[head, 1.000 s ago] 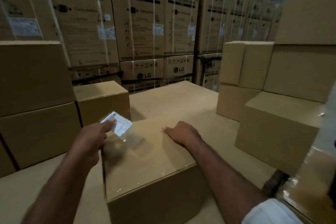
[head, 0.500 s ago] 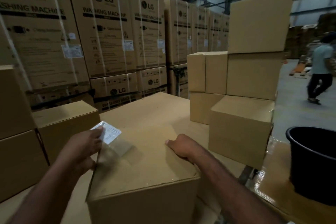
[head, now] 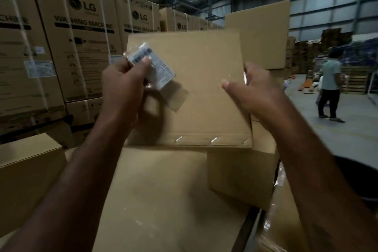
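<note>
The box (head: 200,88) has left the table (head: 163,200). One second ago it rested flat there; it is now raised to chest height and tipped so that its top face is toward the camera, with three staples showing along the lower edge.

The label (head: 161,71), in its clear tape, sits at the upper left of that face, as before. The left hand (head: 124,86) stays closed on it, thumb on the print and fingers curled at the box's left edge. The right hand (head: 251,92), earlier flat on the lid, now grips the right edge with the thumb on the face.

Judgement: the label is not yet smoothed down. The lift suggests carrying or repositioning, so both grips must hold.

Plain boxes (head: 259,32) stand behind, washing-machine cartons (head: 81,47) to the left, and a person (head: 329,86) is on the floor at right.
</note>
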Demonstrator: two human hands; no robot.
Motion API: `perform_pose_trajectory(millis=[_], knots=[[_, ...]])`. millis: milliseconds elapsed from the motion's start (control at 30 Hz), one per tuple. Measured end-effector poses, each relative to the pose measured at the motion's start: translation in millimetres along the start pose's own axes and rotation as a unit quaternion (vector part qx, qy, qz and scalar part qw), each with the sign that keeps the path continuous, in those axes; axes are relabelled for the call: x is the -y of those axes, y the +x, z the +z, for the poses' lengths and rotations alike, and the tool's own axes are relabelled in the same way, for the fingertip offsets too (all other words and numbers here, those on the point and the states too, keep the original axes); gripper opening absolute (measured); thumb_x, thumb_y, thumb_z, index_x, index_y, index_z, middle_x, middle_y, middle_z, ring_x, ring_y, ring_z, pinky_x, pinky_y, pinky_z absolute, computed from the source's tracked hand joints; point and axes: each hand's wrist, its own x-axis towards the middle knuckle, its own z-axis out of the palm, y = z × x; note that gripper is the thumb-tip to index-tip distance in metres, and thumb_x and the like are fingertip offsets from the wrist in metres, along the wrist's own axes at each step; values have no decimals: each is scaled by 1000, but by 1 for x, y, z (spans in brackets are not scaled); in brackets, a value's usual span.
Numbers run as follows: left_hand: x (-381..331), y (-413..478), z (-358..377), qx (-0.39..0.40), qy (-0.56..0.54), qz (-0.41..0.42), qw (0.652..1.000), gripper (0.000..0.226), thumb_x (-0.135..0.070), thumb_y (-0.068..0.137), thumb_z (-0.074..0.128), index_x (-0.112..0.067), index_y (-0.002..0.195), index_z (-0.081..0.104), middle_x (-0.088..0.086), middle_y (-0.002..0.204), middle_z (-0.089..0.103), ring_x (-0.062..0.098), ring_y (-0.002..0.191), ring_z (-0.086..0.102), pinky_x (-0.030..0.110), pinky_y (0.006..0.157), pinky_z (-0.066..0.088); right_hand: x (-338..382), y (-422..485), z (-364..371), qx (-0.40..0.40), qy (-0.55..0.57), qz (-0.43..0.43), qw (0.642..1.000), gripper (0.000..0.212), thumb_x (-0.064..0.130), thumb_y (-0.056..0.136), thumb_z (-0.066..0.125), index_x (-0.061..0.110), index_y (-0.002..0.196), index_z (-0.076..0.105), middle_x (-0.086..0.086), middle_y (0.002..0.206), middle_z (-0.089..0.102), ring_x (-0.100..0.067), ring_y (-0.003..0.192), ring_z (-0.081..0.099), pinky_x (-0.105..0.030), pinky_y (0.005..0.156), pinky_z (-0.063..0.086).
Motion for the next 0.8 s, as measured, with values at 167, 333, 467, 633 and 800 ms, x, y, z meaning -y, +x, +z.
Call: perform_pose_trajectory(millis=[167, 333, 467, 633, 800], knots=[[23, 24, 55, 98, -73, 54, 991, 10, -13, 99, 61, -11, 104, 69, 5, 98, 72, 21, 94, 73, 35, 77, 59, -34, 23, -36, -122, 31, -64, 990, 69, 31, 88, 71, 25, 148, 39, 8, 136, 59, -8, 116, 60, -41, 99, 53], [104, 33, 102, 146, -104, -33, 983, 14, -16, 92, 67, -11, 103, 73, 11, 103, 75, 28, 97, 73, 41, 82, 58, -116, 27, -37, -185, 4, -43, 982, 78, 26, 92, 70, 27, 156, 25, 7, 147, 49, -7, 123, 53, -20, 95, 45], [168, 29, 136, 139, -105, -123, 977, 10, -6, 93, 65, -8, 97, 74, 8, 89, 77, 24, 84, 74, 38, 76, 61, -192, 26, -18, -204, -23, -5, 979, 78, 23, 93, 69, 23, 157, 25, -8, 145, 53, -15, 118, 57, -21, 93, 41], [221, 25, 155, 127, -91, -196, 968, 10, -2, 92, 63, -4, 94, 72, 7, 80, 76, 22, 76, 74, 33, 68, 60, -250, 28, -2, -191, -57, 1, 980, 76, 29, 94, 66, 27, 156, 22, -10, 149, 50, -29, 128, 56, -35, 99, 50], [240, 31, 164, 127, -83, -189, 970, 13, 0, 93, 60, -5, 88, 71, 5, 75, 75, 20, 71, 73, 27, 62, 57, -270, 38, 3, -219, -68, -27, 973, 73, 33, 94, 66, 25, 155, 26, -8, 149, 50, -27, 128, 56, -41, 98, 53]])
